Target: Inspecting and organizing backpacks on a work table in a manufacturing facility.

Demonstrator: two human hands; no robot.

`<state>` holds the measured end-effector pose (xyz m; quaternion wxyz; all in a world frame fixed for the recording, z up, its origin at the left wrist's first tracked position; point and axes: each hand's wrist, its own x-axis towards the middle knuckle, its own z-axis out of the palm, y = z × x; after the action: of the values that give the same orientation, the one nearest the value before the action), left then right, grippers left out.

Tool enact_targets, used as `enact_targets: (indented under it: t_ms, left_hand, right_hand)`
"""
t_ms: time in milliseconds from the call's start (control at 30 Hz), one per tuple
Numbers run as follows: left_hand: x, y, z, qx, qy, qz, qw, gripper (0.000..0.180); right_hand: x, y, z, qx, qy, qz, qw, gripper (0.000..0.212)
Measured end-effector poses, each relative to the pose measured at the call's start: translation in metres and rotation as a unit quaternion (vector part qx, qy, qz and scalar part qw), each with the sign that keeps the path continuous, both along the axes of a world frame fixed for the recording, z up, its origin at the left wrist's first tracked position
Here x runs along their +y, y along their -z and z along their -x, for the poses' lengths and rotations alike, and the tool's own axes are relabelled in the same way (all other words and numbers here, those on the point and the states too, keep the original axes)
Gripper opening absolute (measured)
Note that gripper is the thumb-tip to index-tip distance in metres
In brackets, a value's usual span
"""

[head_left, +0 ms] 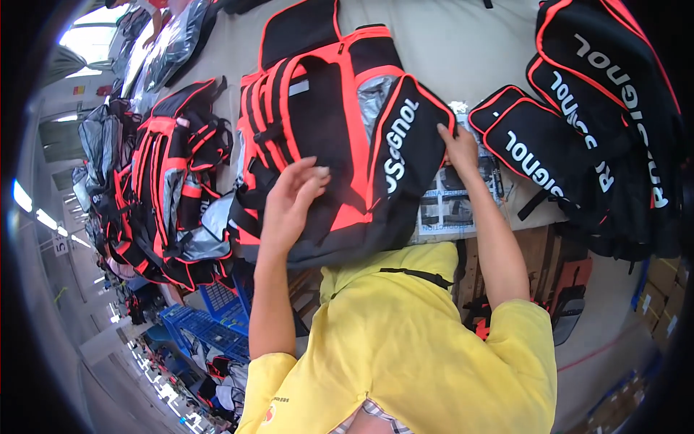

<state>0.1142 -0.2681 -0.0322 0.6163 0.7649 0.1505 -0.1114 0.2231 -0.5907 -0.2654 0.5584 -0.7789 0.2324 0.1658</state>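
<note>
Black-and-red bag [325, 123]: As it lies strap-side up on the table [455, 43] before me, stitching looks largely done; the side panel [428, 129], seemingly, is not yet settled.
Right hand [461, 150]: my thumb and fingers pinch that panel's edge.
Left hand [290, 195]: half-curled over the bag; whether it holds anything, I cannot tell.
Blue crate [199, 325]: low on my left, contents unclear.

Window [88, 40]: I'm seeing white glare, upper left
Lights [47, 219]: glowing in strips
Floor [607, 311]: showing grey, lower right
</note>
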Motion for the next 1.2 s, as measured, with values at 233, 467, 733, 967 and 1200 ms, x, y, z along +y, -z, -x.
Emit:
enact_targets:
  t_ms: [233,467,733,967,1200]
  left_hand:
    - [0.051,-0.021,0.123,-0.055,0.33,-0.539,0.773,0.103]
    - [0.12,0.037,0.097,-0.235,0.153,-0.426,0.86,0.035]
    - [0.14,-0.09,0.069,-0.312,-0.053,-0.046,0.948,0.019]
    - [0.163,-0.071,0.142,-0.261,-0.252,0.279,0.889,0.05]
    - [0.145,0.081,0.246,0.246,-0.055,0.249,0.935,0.056]
  right_hand:
    - [0.014,-0.005,0.114,-0.135,0.187,-0.096,0.968,0.033]
    - [0.078,-0.027,0.313,0.105,0.079,-0.192,0.973,0.042]
    - [0.3,-0.19,0.245,-0.255,0.153,-0.182,0.937,0.058]
    - [0.257,-0.418,0.209,-0.369,-0.2,0.189,0.888,0.054]
    - [0.291,-0.326,0.201,-0.305,-0.445,0.4,0.741,0.074]
